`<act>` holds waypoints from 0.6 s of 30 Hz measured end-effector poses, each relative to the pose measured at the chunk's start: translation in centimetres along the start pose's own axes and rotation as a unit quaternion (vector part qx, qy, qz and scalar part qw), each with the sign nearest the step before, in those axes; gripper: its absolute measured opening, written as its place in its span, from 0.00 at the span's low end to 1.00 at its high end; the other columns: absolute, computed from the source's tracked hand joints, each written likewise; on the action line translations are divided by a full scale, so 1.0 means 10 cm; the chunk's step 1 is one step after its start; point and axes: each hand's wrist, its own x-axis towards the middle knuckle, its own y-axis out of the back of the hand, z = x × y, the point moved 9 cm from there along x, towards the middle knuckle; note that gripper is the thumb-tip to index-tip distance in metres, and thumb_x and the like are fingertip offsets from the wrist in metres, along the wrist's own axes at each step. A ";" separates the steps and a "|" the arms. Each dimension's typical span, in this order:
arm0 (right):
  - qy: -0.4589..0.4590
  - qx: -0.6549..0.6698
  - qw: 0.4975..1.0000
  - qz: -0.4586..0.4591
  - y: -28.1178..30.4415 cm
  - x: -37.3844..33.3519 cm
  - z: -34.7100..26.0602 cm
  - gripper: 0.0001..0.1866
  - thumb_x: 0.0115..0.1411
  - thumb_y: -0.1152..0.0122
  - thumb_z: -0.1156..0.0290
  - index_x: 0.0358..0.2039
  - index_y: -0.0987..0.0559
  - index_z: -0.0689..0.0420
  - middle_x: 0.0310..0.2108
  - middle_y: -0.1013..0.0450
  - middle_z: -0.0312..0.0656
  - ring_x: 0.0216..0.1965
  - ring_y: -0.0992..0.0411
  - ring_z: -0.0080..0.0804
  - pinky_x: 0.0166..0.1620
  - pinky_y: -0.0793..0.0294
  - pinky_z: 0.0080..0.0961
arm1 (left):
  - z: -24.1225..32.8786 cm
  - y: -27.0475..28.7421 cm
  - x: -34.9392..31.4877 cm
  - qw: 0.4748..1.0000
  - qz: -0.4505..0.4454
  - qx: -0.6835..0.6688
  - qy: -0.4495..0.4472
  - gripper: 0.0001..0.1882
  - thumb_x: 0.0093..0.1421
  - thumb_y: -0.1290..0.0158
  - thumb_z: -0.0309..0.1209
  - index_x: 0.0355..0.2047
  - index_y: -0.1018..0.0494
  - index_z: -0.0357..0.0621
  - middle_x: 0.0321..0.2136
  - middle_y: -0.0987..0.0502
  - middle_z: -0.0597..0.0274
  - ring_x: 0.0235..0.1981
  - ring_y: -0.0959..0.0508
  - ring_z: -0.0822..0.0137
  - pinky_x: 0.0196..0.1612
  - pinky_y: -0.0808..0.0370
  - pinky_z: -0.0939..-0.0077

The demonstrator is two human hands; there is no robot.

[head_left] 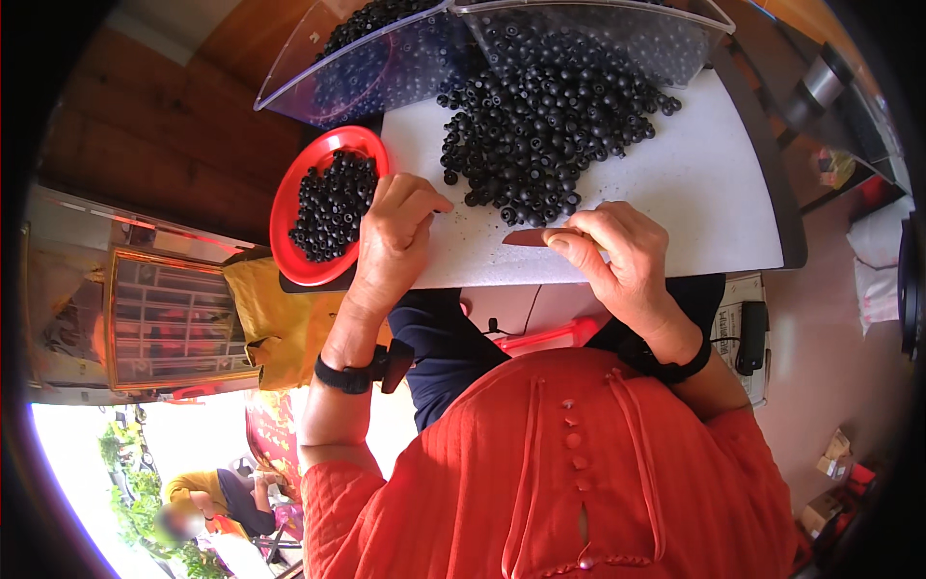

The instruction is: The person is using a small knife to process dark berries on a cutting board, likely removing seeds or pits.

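A pile of small, round, black, berry-like pieces [540, 125], many with a hollow at one end, lies on a white board [719, 198]. My right hand [622, 246] grips a small knife [526, 237], its reddish blade pointing left at the pile's near edge. My left hand [397, 227] is left of the knife, beside a red bowl [281, 227] that holds more of the black pieces. Its fingers are curled together, and whether anything sits between them is hidden. Dark crumbs are scattered on the board between my hands.
Two clear plastic bins [376, 77] with black pieces stand at the board's far side, one tipped open towards the pile. Yellow cloth or bag [280, 318] hangs at left. Another person [222, 497] sits at lower left, far off. A black adapter [750, 338] lies at right.
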 end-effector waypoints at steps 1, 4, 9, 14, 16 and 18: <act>0.001 -0.001 1.000 -0.001 0.00 0.00 0.00 0.10 0.56 0.23 0.69 0.28 0.19 0.56 0.21 0.25 0.36 0.23 0.27 0.35 0.26 0.30 0.32 | 0.01 0.05 -0.02 1.000 0.001 0.000 0.008 0.15 0.51 0.43 0.13 0.39 0.19 0.39 0.37 0.22 0.56 0.42 0.22 0.52 0.44 0.22 0.61; 0.004 -0.013 1.000 -0.015 -0.01 0.00 0.00 0.10 0.55 0.23 0.69 0.28 0.19 0.56 0.21 0.25 0.37 0.22 0.27 0.36 0.26 0.31 0.33 | -0.02 0.17 -0.12 0.993 0.075 -0.026 0.085 0.12 0.54 0.39 0.15 0.39 0.19 0.38 0.37 0.21 0.58 0.34 0.21 0.64 0.37 0.24 0.71; 0.005 -0.009 0.999 -0.041 -0.05 -0.02 0.00 0.07 0.59 0.25 0.73 0.32 0.18 0.60 0.25 0.22 0.39 0.24 0.26 0.33 0.27 0.29 0.30 | -0.05 0.05 -0.15 0.984 0.139 0.021 0.111 0.08 0.56 0.33 0.21 0.35 0.19 0.37 0.28 0.24 0.59 0.29 0.23 0.66 0.33 0.25 0.72; 0.005 -0.011 0.999 -0.037 -0.04 -0.02 -0.02 0.08 0.59 0.25 0.72 0.32 0.18 0.60 0.25 0.22 0.39 0.24 0.26 0.33 0.27 0.29 0.29 | -0.15 0.02 -0.11 0.983 0.133 0.045 0.116 0.07 0.55 0.33 0.22 0.33 0.19 0.37 0.28 0.23 0.57 0.29 0.22 0.64 0.33 0.25 0.70; 0.015 -0.016 0.999 -0.034 -0.04 -0.02 -0.03 0.08 0.59 0.25 0.73 0.31 0.18 0.60 0.24 0.23 0.39 0.24 0.26 0.34 0.27 0.29 0.29 | -0.15 0.06 -0.08 0.982 0.136 0.038 0.125 0.07 0.54 0.33 0.22 0.32 0.19 0.37 0.28 0.23 0.57 0.29 0.22 0.64 0.33 0.25 0.70; 0.013 -0.017 0.999 -0.030 -0.03 -0.01 -0.03 0.08 0.59 0.25 0.73 0.31 0.18 0.60 0.24 0.23 0.39 0.24 0.26 0.34 0.27 0.29 0.30 | -0.13 0.08 -0.03 0.981 0.127 0.077 0.125 0.07 0.54 0.32 0.23 0.31 0.19 0.36 0.27 0.23 0.57 0.28 0.22 0.62 0.33 0.25 0.68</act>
